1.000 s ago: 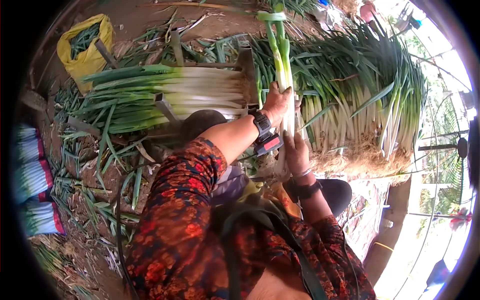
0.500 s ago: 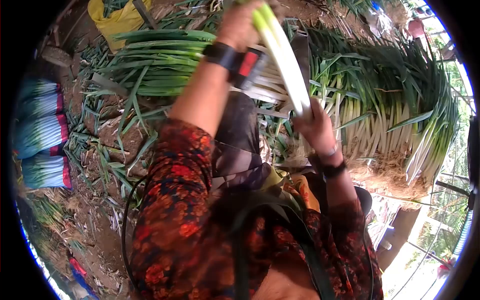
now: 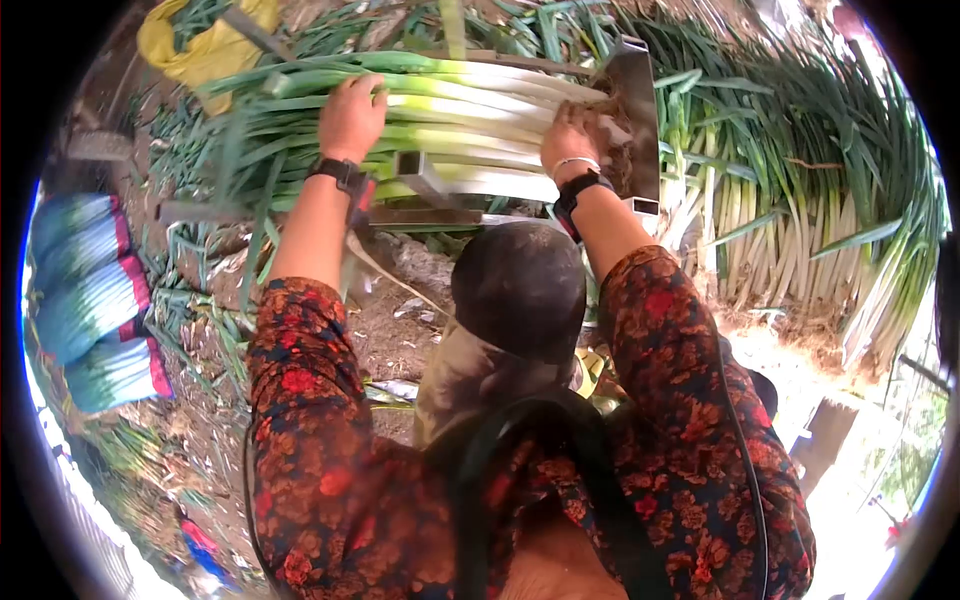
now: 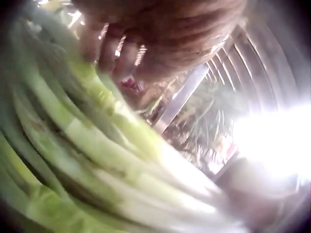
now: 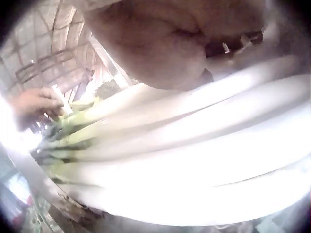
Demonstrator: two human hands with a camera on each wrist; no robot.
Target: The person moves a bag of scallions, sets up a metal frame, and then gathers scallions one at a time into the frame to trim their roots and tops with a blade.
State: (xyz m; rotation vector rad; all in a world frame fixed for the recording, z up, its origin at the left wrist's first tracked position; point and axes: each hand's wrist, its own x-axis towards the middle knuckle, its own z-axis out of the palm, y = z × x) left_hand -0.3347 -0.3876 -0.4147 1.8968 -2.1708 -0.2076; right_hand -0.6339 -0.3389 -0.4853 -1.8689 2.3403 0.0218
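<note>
A row of large green onions lies across a metal rack, white shanks and roots to the right, green leaves to the left. Over the far onions, where white turns green, my left hand bends its fingers round the topmost stalk. My right hand holds the same far side near the roots; in the right wrist view its palm lies against the white shanks, its fingertips hidden. That view also shows my left hand at the leafy end.
A metal end plate stands beside the roots. Beyond it lies a big heap of untrimmed green onions. A yellow sack sits at the far left, bagged bundles at the left edge. My dark-covered knee is close below the rack.
One second ago both hands held an upright green onion in front of the body. It swung left over the rack, and both hands are now down on the row there, set apart.
</note>
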